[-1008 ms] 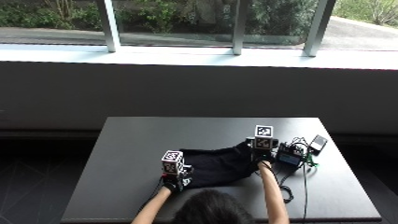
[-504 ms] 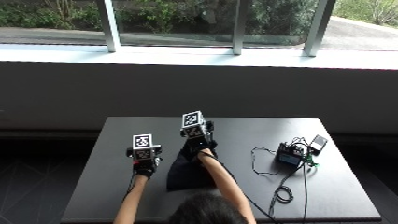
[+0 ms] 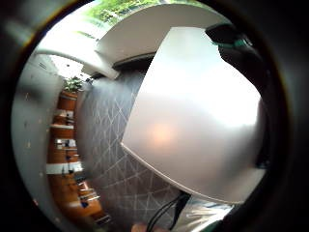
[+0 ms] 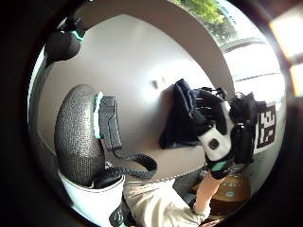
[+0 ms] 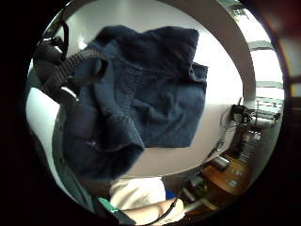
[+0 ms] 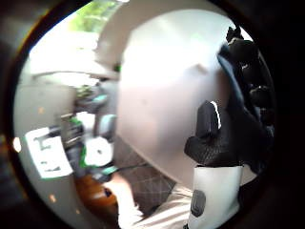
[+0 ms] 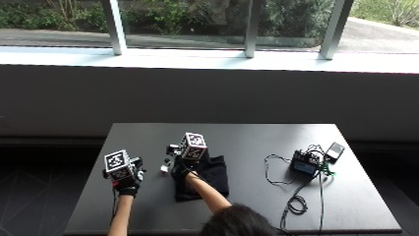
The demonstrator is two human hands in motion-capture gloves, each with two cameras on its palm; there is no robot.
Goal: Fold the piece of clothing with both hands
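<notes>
clothing (image 7: 208, 176): dark navy, plain | table (image 7: 262, 137): dark grey | left hand (image 7: 124, 186), right hand (image 7: 180, 171): black gloves | electronics box (image 7: 305, 163) far right: black, teal bits

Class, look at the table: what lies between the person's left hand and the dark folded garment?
Only bare table separates the left hand from the garment, as the outside view shows.

The right hand (image 7: 178, 170) covers part of the dark garment (image 7: 208, 178); the left hand's (image 7: 126, 188) fingers stay hidden.
</notes>
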